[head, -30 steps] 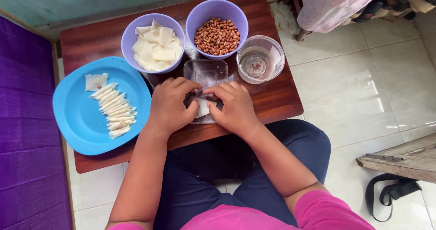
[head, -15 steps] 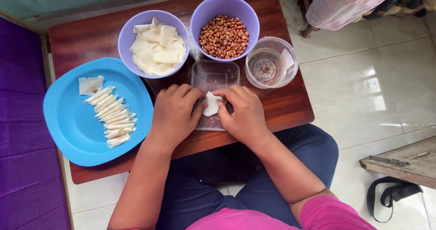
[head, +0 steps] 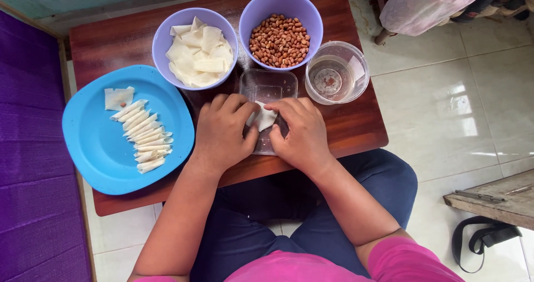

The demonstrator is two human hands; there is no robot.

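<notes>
Currently we pinch the white wrapper square [head: 263,116] between left hand [head: 221,131] and right hand [head: 300,130], both closed on it over the clear tray [head: 267,85]; peanut bowl [head: 281,3] and wrapper bowl [head: 167,37] sit just behind, within reach.

The table [head: 356,127] is dark red-brown wood with a smooth, polished sheen. On it, left of the hands, the blue plate [head: 94,148] looks like matt plastic; the rolls [head: 143,143] on it are pale, dry, matt dough. The two lilac bowls [head: 192,16] [head: 281,1] at the table's far side are smooth plastic. The tray [head: 268,84] and the cup [head: 336,73] are clear, glossy plastic. The peanuts [head: 279,40] have dull reddish skins. Right of the table the floor [head: 445,109] is glossy tile.
</notes>
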